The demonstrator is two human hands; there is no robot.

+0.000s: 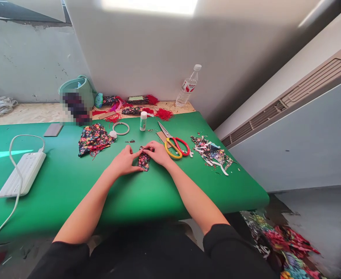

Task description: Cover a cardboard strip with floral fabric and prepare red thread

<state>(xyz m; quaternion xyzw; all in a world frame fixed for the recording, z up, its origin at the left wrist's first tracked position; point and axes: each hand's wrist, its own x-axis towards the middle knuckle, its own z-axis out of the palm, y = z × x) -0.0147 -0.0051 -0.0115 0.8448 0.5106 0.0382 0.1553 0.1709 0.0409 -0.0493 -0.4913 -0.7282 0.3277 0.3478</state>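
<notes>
A small dark floral fabric piece (144,161) lies flat on the green table mat. My left hand (126,160) holds its left side, thumb at the lower edge and index finger at the top. My right hand (158,153) pinches the top edge, its fingertips meeting those of my left hand. Scissors (174,144) with one yellow and one red handle lie just right of my right hand, over a piece of brown card. A glue stick (143,121) stands upright beyond my hands. To the left is a larger floral cloth (93,138) with red cord on it.
Fabric scraps (212,152) are heaped at the right. A white power bank (23,172) with a cable lies left on the mat (124,201). A roll of tape (120,128) lies behind my left hand. At the back are a water bottle (188,86), red tassels (164,114) and a teal bag (86,91).
</notes>
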